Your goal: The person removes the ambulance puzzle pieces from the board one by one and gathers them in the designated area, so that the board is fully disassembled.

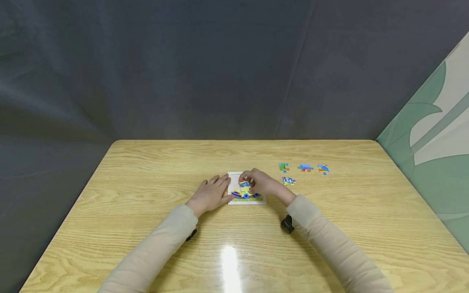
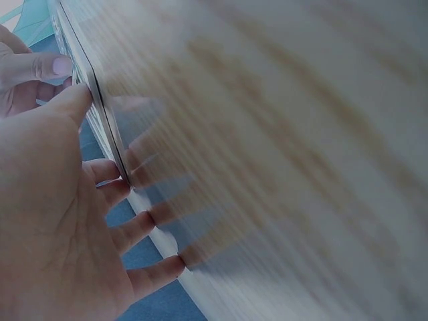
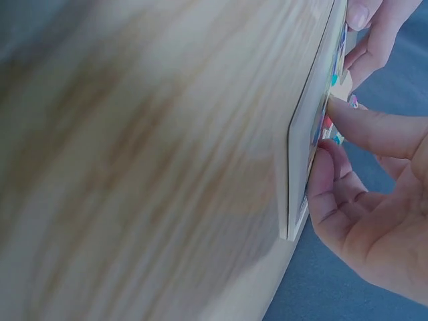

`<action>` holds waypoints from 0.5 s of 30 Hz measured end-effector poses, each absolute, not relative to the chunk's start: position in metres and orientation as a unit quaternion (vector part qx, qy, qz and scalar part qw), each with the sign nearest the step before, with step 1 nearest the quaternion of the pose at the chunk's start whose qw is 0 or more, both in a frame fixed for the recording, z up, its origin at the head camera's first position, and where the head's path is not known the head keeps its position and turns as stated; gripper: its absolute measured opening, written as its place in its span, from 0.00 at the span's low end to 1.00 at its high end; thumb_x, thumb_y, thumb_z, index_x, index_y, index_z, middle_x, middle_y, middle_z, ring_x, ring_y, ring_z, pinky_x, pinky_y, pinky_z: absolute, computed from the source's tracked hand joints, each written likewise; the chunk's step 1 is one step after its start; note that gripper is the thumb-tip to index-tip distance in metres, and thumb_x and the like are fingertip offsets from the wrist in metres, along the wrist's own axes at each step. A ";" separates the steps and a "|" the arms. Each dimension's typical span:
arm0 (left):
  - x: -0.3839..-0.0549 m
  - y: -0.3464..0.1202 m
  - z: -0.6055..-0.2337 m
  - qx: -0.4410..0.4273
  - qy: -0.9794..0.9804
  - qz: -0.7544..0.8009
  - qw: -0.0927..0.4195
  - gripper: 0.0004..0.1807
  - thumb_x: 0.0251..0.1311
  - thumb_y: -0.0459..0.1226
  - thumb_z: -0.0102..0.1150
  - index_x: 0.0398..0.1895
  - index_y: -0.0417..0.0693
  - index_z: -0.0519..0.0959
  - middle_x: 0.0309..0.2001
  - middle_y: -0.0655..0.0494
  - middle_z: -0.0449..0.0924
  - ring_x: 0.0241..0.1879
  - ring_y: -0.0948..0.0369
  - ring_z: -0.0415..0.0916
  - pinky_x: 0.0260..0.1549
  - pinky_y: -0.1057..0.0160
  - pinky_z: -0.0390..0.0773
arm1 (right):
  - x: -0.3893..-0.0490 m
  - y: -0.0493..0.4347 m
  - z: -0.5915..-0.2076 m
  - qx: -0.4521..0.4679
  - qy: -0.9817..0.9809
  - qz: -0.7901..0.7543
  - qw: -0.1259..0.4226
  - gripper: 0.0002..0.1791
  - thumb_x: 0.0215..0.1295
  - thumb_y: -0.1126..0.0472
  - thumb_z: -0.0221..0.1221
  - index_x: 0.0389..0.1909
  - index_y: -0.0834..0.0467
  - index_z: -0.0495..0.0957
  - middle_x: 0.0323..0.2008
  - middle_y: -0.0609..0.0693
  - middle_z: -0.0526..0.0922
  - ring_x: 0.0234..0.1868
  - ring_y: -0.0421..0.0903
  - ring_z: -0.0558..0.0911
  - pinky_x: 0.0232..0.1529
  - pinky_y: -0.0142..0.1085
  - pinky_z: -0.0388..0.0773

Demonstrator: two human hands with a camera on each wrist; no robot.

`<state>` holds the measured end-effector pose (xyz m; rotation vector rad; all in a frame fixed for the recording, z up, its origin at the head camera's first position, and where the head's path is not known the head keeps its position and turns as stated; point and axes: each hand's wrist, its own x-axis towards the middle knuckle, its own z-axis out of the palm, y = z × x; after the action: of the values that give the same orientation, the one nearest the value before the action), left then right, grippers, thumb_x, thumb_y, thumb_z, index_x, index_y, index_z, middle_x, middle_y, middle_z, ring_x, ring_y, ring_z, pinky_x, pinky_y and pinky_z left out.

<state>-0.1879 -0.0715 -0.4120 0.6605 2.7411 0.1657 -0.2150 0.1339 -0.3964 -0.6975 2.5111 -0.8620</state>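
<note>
A white puzzle board [image 1: 233, 178] lies flat on the table, its lower part filled with a picture of a yellow vehicle with blue wheels. My left hand [image 1: 211, 193] rests at the board's left side with fingers spread, thumb and fingertips at the edge. Over the middle of the board, my right hand [image 1: 258, 181] pinches a blue and yellow puzzle piece [image 1: 244, 184] between thumb and curled fingers. From the right wrist view, the right thumb [image 3: 374, 130] and fingers come down close over the board's surface [image 3: 307, 127], partly hiding the piece.
Several loose puzzle pieces lie right of the board: a green one [image 1: 283, 167], a blue and pink one [image 1: 305, 167], a blue and orange one [image 1: 323, 168] and one with eyes [image 1: 289, 181]. The wooden table [image 1: 146, 183] meets a dark curtain [image 1: 205, 81] behind.
</note>
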 end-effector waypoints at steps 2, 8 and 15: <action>-0.187 -0.072 -0.411 0.234 0.958 0.058 0.154 0.37 0.70 0.59 0.36 0.75 0.50 0.52 0.77 0.56 0.46 0.75 0.50 0.49 0.70 0.42 0.56 | -0.215 0.133 -0.397 -0.255 0.893 -0.314 0.197 0.21 0.56 0.81 0.55 0.50 0.63 0.75 0.43 0.62 0.71 0.31 0.45 0.69 0.32 0.28 0.69; -0.185 -0.071 -0.408 0.235 0.958 0.056 0.153 0.37 0.70 0.59 0.37 0.75 0.50 0.52 0.77 0.56 0.47 0.75 0.50 0.49 0.70 0.42 0.56 | -0.214 0.132 -0.397 -0.249 0.896 -0.314 0.192 0.22 0.55 0.81 0.55 0.50 0.63 0.77 0.43 0.61 0.73 0.34 0.45 0.71 0.33 0.28 0.70; -0.187 -0.071 -0.412 0.230 0.959 0.056 0.157 0.38 0.69 0.60 0.37 0.76 0.52 0.51 0.77 0.58 0.45 0.76 0.51 0.47 0.71 0.41 0.55 | -0.215 0.135 -0.396 -0.218 0.890 -0.348 0.199 0.18 0.61 0.76 0.53 0.50 0.63 0.78 0.39 0.58 0.76 0.32 0.43 0.72 0.31 0.29 0.71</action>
<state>-0.1874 -0.0707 -0.4120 0.6573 2.7431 0.1596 -0.2146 0.1346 -0.3964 -0.6089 2.4886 -0.9731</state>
